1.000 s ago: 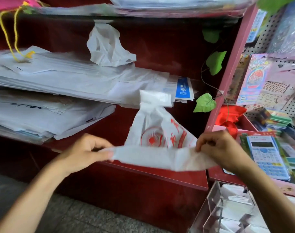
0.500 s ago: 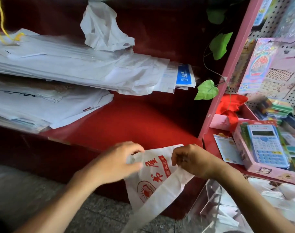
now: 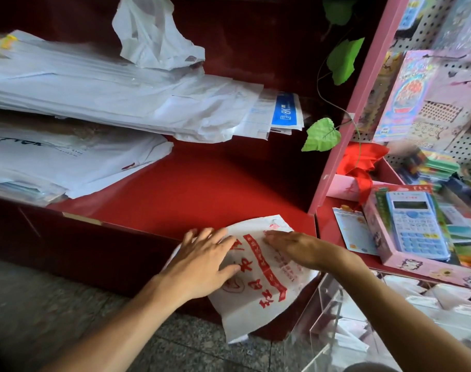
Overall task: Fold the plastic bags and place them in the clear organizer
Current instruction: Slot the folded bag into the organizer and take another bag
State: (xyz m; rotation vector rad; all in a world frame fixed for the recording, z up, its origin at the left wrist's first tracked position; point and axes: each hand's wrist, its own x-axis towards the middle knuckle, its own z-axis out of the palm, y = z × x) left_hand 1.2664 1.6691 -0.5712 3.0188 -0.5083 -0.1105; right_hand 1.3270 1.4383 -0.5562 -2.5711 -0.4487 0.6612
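Observation:
A white plastic bag with red print (image 3: 258, 288) lies flat over the front edge of the red shelf (image 3: 202, 189), its lower part hanging past the edge. My left hand (image 3: 202, 261) presses on the bag's left side with fingers spread and straight. My right hand (image 3: 296, 248) lies flat on its upper right part, fingers straight. The clear organizer (image 3: 333, 318) stands at the lower right, below the shelf edge, with folded white bags in its compartments. A crumpled white bag (image 3: 153, 36) sits on top of the stacks at the back.
Stacks of white plastic bags and paper packs (image 3: 108, 98) fill the shelf's left and back. A pink upright (image 3: 347, 130) divides off the right shelf, where a boxed calculator (image 3: 417, 226), cards and stationery lie. Green leaves (image 3: 321, 135) hang by the upright. Grey floor shows below.
The bag went from being held in the air by pinching fingers to lying flat on the shelf edge. Both hands opened and now press down on it.

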